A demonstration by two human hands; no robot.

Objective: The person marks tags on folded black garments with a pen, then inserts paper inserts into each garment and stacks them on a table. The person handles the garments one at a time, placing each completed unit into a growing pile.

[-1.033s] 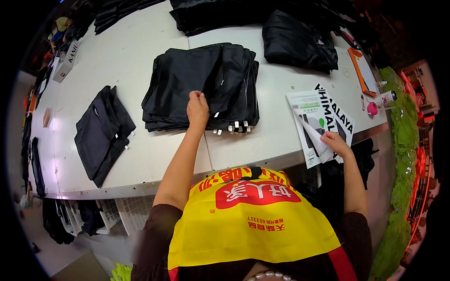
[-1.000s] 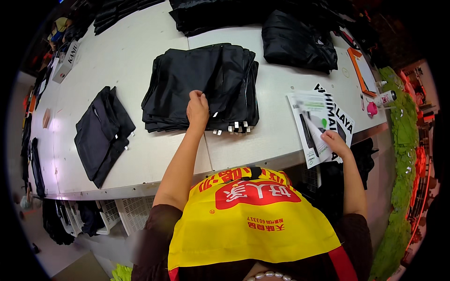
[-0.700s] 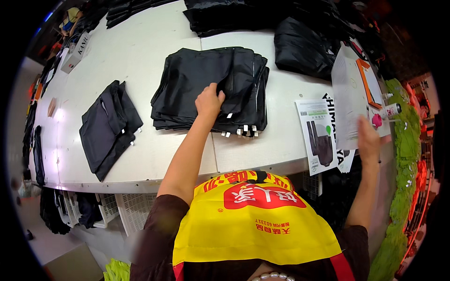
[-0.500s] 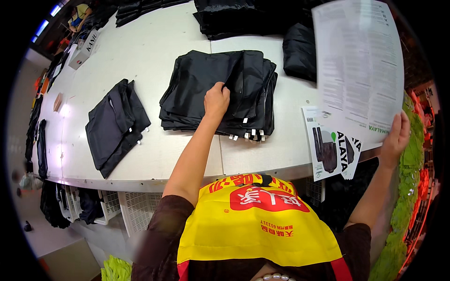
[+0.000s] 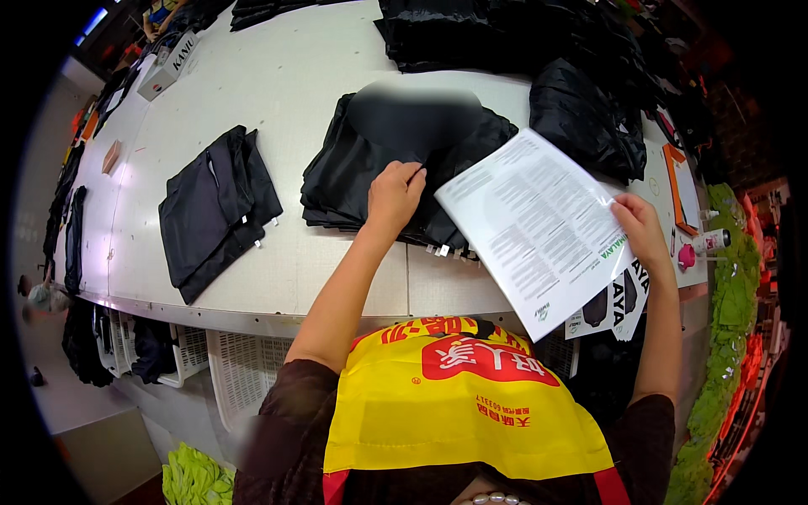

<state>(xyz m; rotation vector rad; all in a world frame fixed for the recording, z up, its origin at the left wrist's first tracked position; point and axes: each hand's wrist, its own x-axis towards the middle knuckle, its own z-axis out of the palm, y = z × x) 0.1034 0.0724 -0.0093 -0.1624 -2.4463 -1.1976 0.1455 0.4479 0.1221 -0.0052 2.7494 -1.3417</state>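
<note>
A stack of folded black garments lies in the middle of the white table. My left hand rests over it, thumb and fingers pinching the top garment; part of that garment is smeared. With my right hand I grip the right edge of a white printed sheet, which slants over the stack's right front part. Several printed cards show beneath the sheet, next to my right wrist. White tags stick out along the stack's front edge.
To the left lies a smaller folded black pile. Black bundles stand at the back, one bagged black bundle behind the sheet. An orange-edged clipboard and a white bottle are at the right. White plastic baskets sit below the table edge.
The sheet has swung left and down from the far right, over the stack's right side. My right hand moved left with it. My left hand keeps its pinch on the top garment.
</note>
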